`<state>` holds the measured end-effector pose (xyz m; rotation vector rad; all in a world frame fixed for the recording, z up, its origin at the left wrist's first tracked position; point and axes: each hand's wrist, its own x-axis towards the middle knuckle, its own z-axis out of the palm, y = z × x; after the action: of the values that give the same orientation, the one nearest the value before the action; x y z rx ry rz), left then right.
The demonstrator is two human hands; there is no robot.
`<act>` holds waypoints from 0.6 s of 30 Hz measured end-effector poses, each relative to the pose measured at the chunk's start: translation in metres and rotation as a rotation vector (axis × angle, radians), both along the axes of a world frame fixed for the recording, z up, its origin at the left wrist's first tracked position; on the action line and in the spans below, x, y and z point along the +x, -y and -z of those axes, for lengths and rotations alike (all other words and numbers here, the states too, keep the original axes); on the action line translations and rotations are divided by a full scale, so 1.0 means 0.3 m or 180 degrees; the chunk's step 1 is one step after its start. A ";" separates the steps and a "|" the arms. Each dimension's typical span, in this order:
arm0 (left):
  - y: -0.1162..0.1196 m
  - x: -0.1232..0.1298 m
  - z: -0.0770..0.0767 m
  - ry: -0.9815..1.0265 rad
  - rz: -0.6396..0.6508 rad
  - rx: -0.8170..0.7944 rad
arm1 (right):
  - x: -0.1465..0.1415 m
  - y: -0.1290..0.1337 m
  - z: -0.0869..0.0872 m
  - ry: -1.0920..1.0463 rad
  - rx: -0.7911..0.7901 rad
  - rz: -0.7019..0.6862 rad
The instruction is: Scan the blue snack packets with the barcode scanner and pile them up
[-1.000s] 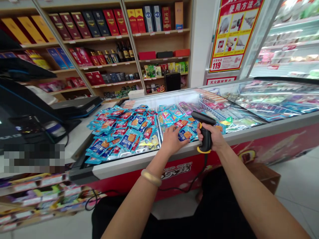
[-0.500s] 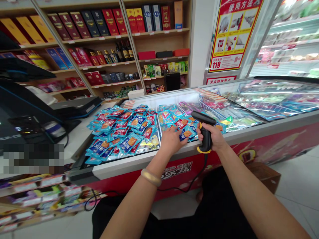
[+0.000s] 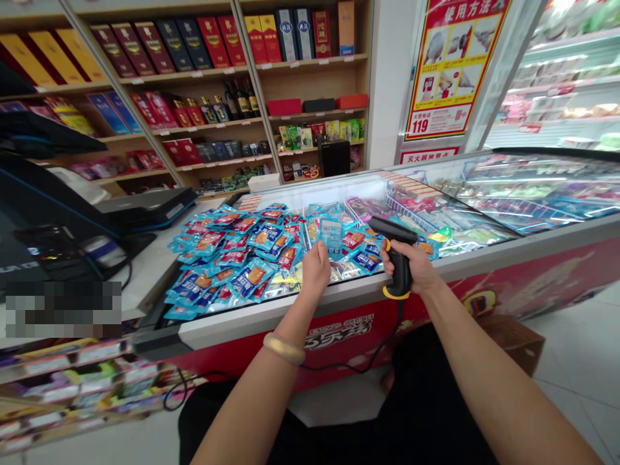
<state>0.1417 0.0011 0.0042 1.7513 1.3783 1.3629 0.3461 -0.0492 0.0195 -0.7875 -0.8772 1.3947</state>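
Note:
My left hand (image 3: 316,270) is closed on the lower edge of a light blue snack packet (image 3: 330,235), raised with its printed back towards me. In my right hand (image 3: 415,263) is a black and yellow barcode scanner (image 3: 400,258), gripped by its handle and with its head pointing left over the freezer's glass top. Left of my left hand lies a large heap of blue snack packets (image 3: 237,248) with red and dark blue labels. A few more packets (image 3: 364,259) lie between my hands on the glass.
The chest freezer (image 3: 252,316) spans the front, with frozen goods under its glass lids. A checkout machine (image 3: 53,200) stands at the left. The scanner's cable (image 3: 361,371) hangs down the freezer front. Behind are shelves of boxes (image 3: 213,42); a cardboard box (image 3: 513,349) sits on the floor at right.
My left hand has picked up a packet from the few near the scanner and moved slightly left, turning its back side up. My right hand with the scanner has hardly moved.

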 end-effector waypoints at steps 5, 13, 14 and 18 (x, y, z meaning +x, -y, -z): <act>-0.005 0.010 0.002 0.0636 0.0211 -0.0368 | -0.049 0.009 -0.015 0.0141 -0.0016 -0.0239; 0.002 0.000 0.007 0.0251 0.0321 -0.0097 | -0.113 0.005 -0.018 0.0322 0.0026 -0.0422; 0.001 -0.001 0.007 0.0197 0.0317 -0.0074 | -0.111 0.004 -0.019 0.0328 -0.0002 -0.0421; -0.001 0.009 0.012 -0.0019 0.0245 -0.0050 | -0.104 0.005 -0.025 0.0322 -0.0051 -0.0415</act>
<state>0.1443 0.0013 0.0007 1.7809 1.3075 1.3033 0.3150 -0.0506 0.0271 -0.8309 -1.0118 1.4875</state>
